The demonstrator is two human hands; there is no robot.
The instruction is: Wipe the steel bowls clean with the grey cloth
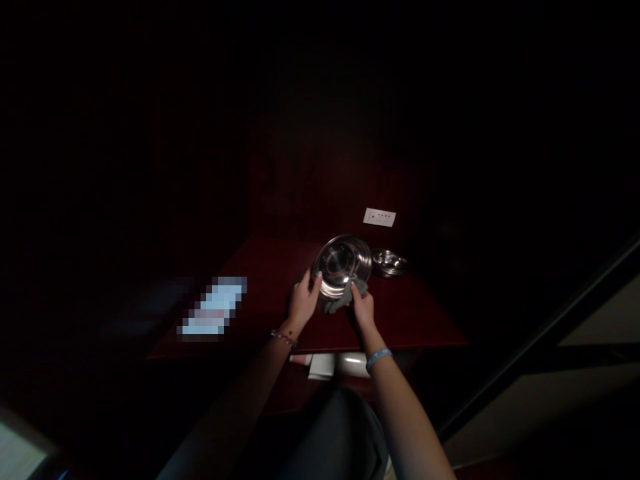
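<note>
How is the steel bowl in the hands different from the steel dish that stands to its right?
The steel bowl is held tilted by the left hand, while the right hand presses a grey cloth to it; the steel dish lies flat and untouched on the table. The bowl looks larger. Both are shiny metal.

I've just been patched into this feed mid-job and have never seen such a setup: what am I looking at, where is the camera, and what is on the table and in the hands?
There is one picture, from a camera worn on a person's head, looking down at their own bare hands in a very dark room. The left hand grips the rim of a tilted steel bowl. The right hand presses a grey cloth against the bowl's lower edge. More steel dishes sit just to the right on the dark red table. Behind them is a white wall socket plate; a blurred-out pale patch lies at left.
</note>
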